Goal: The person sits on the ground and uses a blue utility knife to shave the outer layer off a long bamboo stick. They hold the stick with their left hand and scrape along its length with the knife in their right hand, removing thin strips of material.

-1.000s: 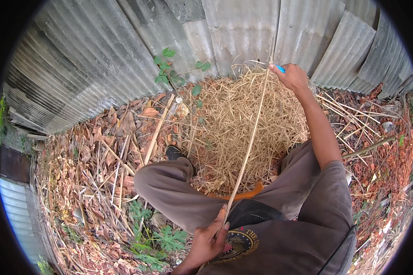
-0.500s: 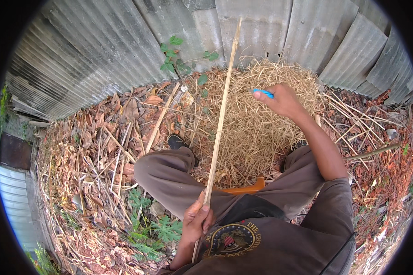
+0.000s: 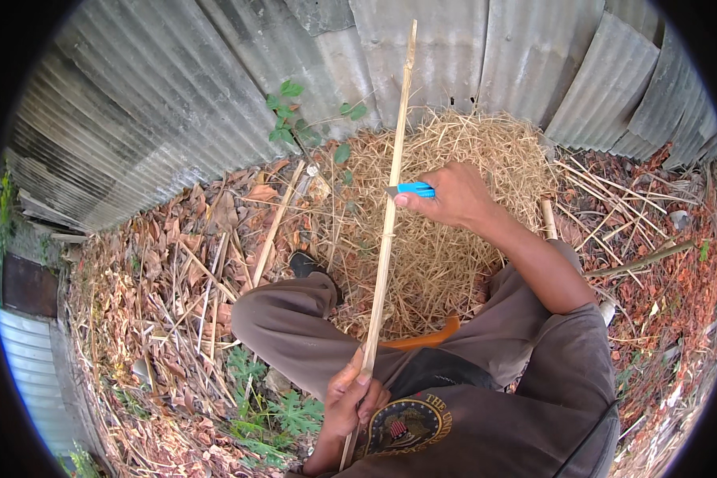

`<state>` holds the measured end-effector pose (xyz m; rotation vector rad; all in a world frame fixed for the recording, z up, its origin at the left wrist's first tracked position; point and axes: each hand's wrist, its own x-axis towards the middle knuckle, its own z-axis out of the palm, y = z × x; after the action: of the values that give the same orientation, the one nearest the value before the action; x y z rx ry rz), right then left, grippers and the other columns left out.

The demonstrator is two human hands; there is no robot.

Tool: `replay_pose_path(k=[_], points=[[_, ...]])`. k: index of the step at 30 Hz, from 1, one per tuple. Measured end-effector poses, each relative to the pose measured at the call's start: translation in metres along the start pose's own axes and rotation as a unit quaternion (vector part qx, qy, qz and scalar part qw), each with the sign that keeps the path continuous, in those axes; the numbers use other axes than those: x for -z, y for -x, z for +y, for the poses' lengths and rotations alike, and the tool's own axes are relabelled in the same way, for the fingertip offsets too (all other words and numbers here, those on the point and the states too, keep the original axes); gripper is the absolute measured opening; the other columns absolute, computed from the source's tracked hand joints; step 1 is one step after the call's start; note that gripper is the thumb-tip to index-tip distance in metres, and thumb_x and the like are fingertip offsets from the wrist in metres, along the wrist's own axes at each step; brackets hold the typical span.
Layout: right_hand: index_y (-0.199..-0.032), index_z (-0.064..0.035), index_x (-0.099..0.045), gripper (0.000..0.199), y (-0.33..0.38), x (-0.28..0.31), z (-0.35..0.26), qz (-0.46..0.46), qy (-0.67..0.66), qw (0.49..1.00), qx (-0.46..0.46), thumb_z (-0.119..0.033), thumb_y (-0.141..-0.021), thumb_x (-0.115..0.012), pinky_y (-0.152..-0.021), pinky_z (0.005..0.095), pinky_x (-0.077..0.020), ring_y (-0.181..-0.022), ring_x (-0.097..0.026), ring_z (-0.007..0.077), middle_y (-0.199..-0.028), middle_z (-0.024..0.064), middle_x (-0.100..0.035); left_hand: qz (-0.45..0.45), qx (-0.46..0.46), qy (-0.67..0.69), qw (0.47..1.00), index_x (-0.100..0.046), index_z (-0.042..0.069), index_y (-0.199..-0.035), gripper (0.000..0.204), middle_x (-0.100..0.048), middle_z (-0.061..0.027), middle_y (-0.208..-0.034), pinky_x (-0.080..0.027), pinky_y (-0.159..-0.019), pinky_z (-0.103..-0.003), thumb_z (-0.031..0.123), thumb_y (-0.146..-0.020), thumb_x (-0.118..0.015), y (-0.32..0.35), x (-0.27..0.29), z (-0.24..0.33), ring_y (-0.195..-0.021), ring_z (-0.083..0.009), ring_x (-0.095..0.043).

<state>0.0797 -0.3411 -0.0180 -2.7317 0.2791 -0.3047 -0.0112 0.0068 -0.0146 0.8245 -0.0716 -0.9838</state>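
Gripping a long pale strip (image 3: pixel 381 275) in the left hand (image 3: pixel 352 396): closed around it towards its near end, thumb on top. Below that grip, just a short tail, down beside the shirt front (image 3: pixel 494 422). Above it, most of the length: long axis running away from the body, leaning slightly rightward, past the right hand to a tip in front of the corrugated metal sheets (image 3: pixel 446 56).

Holding a blue cutter (image 3: pixel 416 190) in the right hand (image 3: pixel 454 195), closed on the handle. Positioned right of the strip, well beyond the left hand. Blade (image 3: pixel 392 191) pointing left, laid across the long axis at roughly a right angle. Main relation here: blade over strip, touching or very nearly so; depth of any bite, cannot tell. Just nearer the left hand from that crossing, a small raised node (image 3: pixel 388 235).

Nearer to the crossing: right hand, clearly. Between both hands, a long ungripped stretch.

Below the right hand, on the ground: heap of pale shavings (image 3: pixel 462 263). Left of the left hand: green leafy plant (image 3: pixel 295 413).
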Motion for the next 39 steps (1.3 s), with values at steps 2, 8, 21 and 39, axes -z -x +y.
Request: replay_pose_path(k=[2,8,21,39], points=[[-0.053,-0.0078,-0.059,0.083,-0.001,0.004,-0.003,0.029,0.002,0.999,0.017,-0.084,-0.077,-0.037,-0.047,0.0445,-0.0446,-0.046,-0.057,0.0281,-0.043,0.0085,-0.049,-0.010,0.001,-0.013,1.000,-0.031,0.013,-0.146,0.045,-0.032,0.0019,-0.049,-0.029,-0.048,-0.023,0.014,-0.102,-0.038,0.003,0.002,0.000,-0.041,-0.0063,-0.029],[-0.056,-0.0052,-0.063,0.085,-0.025,0.013,0.037,0.034,0.002,0.994,-0.106,-0.083,-0.078,-0.037,-0.050,0.0430,-0.0443,-0.047,-0.057,0.0277,-0.044,0.0098,-0.051,-0.041,0.027,-0.046,0.998,-0.028,0.016,-0.148,0.046,-0.033,0.0020,-0.050,-0.030,-0.050,-0.023,0.014,-0.102,-0.036,0.007,0.003,-0.002,-0.042,-0.0070,-0.028],[-0.059,-0.0035,-0.064,0.089,-0.051,0.025,0.091,0.109,0.035,0.975,-0.190,-0.086,-0.076,-0.034,-0.056,0.0448,-0.0481,-0.060,-0.064,0.0308,-0.055,0.0135,-0.059,-0.056,0.008,-0.183,0.982,-0.025,0.007,-0.148,0.050,-0.036,0.0034,-0.055,-0.028,-0.044,-0.019,0.011,-0.101,-0.041,0.018,-0.005,-0.007,-0.045,-0.0042,-0.032],[-0.061,-0.0083,-0.066,0.079,0.001,0.003,0.037,-0.022,-0.041,0.995,-0.084,-0.081,-0.079,-0.040,-0.051,0.0406,-0.0466,-0.051,-0.059,0.0261,-0.047,0.0076,-0.053,0.090,0.006,-0.161,0.983,-0.036,0.010,-0.143,0.045,-0.037,-0.0007,-0.051,-0.035,-0.050,-0.026,0.012,-0.099,-0.045,-0.009,0.035,-0.002,-0.041,-0.0089,-0.035]])
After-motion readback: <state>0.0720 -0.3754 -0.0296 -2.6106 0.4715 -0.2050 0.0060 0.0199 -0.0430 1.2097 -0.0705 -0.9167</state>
